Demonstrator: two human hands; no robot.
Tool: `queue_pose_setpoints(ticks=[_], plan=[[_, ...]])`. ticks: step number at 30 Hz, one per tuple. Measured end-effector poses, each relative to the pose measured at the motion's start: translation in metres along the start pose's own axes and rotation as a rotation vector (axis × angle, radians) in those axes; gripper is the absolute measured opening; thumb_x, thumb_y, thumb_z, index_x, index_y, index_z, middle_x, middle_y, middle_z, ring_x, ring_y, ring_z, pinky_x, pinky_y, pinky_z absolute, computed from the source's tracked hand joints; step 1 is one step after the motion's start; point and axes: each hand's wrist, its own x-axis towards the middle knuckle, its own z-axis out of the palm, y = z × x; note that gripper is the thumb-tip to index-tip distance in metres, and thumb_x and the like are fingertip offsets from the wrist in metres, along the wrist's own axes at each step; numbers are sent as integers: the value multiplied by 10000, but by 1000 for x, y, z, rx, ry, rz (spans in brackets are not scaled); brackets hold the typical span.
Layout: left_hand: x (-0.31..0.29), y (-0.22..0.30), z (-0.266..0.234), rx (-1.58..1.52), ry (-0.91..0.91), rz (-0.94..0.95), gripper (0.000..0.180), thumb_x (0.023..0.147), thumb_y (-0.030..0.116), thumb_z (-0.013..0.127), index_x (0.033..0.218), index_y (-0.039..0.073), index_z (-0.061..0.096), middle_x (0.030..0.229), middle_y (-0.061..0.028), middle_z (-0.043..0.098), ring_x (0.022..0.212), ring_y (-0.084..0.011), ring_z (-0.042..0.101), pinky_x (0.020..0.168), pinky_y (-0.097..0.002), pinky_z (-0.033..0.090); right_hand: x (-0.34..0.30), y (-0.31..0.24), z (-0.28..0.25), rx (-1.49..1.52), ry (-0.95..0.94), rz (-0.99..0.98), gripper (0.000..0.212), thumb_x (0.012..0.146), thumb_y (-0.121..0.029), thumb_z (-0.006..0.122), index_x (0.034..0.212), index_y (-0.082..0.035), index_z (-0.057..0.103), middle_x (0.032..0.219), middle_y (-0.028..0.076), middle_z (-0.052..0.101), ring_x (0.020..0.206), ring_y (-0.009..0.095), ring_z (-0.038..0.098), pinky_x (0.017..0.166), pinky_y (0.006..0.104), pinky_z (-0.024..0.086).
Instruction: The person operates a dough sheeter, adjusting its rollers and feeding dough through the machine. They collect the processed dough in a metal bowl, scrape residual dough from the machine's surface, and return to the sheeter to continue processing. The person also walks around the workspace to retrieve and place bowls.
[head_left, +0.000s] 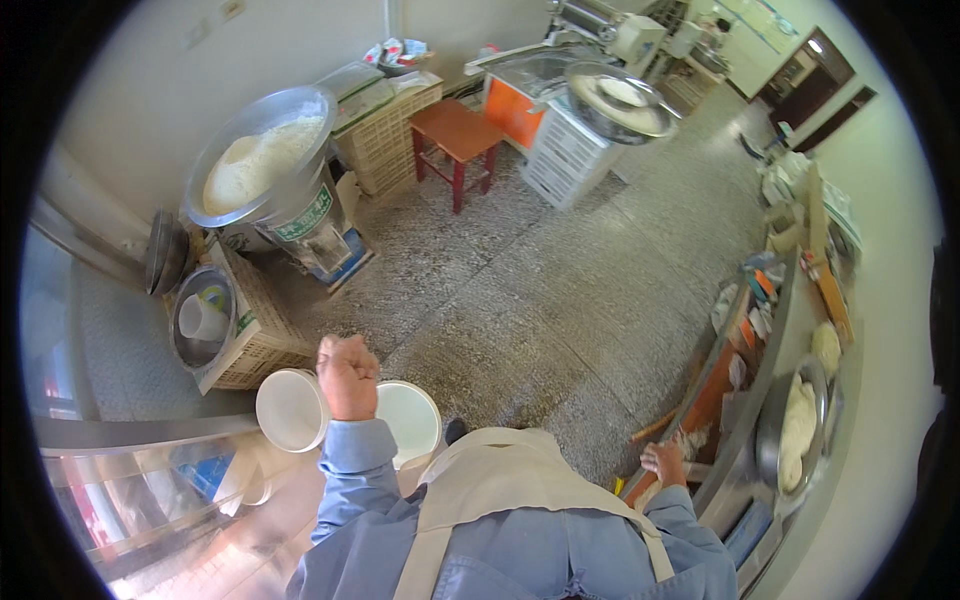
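Note:
My left hand [347,376] is raised with its fingers curled into a fist, and nothing sticks out of it. In the view it overlaps the gap between two white buckets [292,411], one at its left and another white bucket [410,422] at its right. I cannot tell that it touches either. My right hand [664,462] is low at the right, fingers partly spread and slightly blurred, beside a wooden board edge [700,385] dusted with pale scraps. Nothing shows in its grasp. Farther right, a metal bowl [775,425] holds pale dough [797,430].
A large metal basin [195,185] of flour stands at the far left. Below it, a smaller basin [178,345] holds a white scoop [203,318]. Ahead are a red stool [458,130], stacked crates [385,150] and a dough basin [655,125] on a white crate. Speckled floor [530,290] lies between.

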Motion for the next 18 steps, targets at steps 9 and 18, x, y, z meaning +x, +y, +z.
queue_pose_setpoints(ticks=[9,18], plan=[[100,-85,137,4,96,43,348,748,-31,540,605,167,292,511,43,290,416,-76,267,407,-247,237,197,-115,19,50,-120,84,318,818,-123,600,1027,96,500,947,218,580,823,319,620,687,408,551],[191,-111,232,-32,143,193,326,752,-46,508,609,160,301,504,34,314,404,-81,274,411,-249,251,341,-378,145,-8,-284,-149,306,875,-161,519,1086,59,500,939,188,581,837,286,605,723,374,540]])
